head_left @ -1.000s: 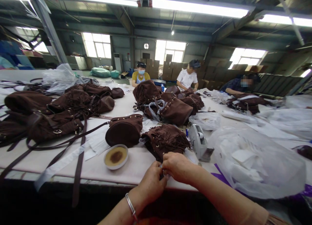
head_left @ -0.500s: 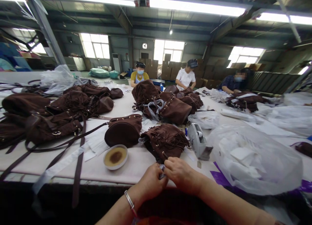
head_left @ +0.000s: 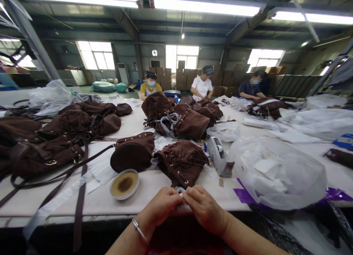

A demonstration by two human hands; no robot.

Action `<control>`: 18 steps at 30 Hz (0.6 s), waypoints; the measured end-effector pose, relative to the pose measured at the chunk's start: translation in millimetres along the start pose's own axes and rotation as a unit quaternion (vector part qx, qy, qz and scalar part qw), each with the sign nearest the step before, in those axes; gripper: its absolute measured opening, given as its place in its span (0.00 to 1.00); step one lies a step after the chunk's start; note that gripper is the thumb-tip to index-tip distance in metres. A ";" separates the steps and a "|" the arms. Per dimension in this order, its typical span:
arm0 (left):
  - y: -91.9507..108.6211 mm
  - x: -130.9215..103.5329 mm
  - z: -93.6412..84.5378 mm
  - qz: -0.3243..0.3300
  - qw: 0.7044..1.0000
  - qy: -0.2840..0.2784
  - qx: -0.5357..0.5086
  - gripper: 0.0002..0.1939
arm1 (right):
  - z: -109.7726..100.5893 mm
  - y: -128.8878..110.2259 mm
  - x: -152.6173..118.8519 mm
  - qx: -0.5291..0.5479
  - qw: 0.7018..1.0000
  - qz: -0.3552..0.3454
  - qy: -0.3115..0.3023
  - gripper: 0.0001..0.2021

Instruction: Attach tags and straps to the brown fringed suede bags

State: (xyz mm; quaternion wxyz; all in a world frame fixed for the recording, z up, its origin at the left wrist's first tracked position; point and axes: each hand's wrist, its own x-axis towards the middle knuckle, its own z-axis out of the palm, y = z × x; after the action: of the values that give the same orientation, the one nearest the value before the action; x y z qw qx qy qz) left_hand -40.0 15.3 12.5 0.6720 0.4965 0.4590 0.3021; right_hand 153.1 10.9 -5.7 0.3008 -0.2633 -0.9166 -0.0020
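Observation:
Both my hands meet at the table's front edge, fingertips pinched together. My left hand (head_left: 163,204), with a silver bangle at the wrist, is closed on a small pale, filmy piece (head_left: 180,190), whose kind I cannot make out. The fingers of my right hand (head_left: 206,208) are closed at the same piece. Just beyond them lies a dark brown fringed drawstring bag (head_left: 180,160), its eyelets and cord toward me. I cannot tell whether the piece joins the bag. Left of it another brown bag (head_left: 132,152) rests on its side.
A round dish of yellowish paste (head_left: 124,184) stands front left. A grey tape dispenser (head_left: 219,157) and a large clear plastic bag (head_left: 275,177) lie right. Brown bags (head_left: 190,122) are heaped mid-table, more (head_left: 68,130) at left with hanging straps. Several people work across the table.
The view has swung a little to the right. My right fingers have come away from the bag's cord end and drawn in against the left fingertips. The bag has stayed in place.

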 end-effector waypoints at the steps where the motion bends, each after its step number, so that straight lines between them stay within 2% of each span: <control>1: -0.4 0.0 1.2 -0.001 1.000 0.011 0.006 0.18 | 2.8 -1.3 -1.1 -0.003 1.000 0.002 0.014 0.15; 4: -1.2 -0.2 4.3 0.006 0.998 0.029 0.048 0.19 | 3.7 -3.4 -4.0 0.010 0.999 0.017 0.036 0.16; 6: -0.7 -0.2 5.3 0.031 0.994 0.055 0.093 0.17 | -4.7 3.0 -6.9 0.030 0.997 0.047 0.055 0.15; 8: 0.4 0.1 5.7 0.059 0.982 0.090 0.158 0.15 | -21.1 21.1 -10.4 0.037 0.988 0.107 0.106 0.15; 11: 1.9 1.6 6.7 0.081 0.959 0.110 0.250 0.13 | -56.1 68.9 -14.0 0.011 0.951 0.253 0.179 0.12; 13: 1.8 3.4 8.1 0.088 0.949 0.105 0.283 0.13 | -80.0 105.7 -14.2 -0.017 0.925 0.355 0.136 0.12; 15: 0.7 5.6 9.7 0.103 0.942 0.098 0.305 0.14 | -98.1 138.4 -13.4 -0.057 0.898 0.434 0.050 0.14; 18: -2.6 9.3 9.6 0.129 0.930 0.094 0.332 0.15 | -108.1 172.4 -12.3 -0.080 0.872 0.484 0.001 0.16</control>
State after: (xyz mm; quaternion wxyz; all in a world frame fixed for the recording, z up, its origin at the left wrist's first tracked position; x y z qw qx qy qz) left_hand -27.5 18.8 7.9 0.3778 0.7153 0.5260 0.2625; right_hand 304.3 136.0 49.3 0.2431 -0.6968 -0.6711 0.0701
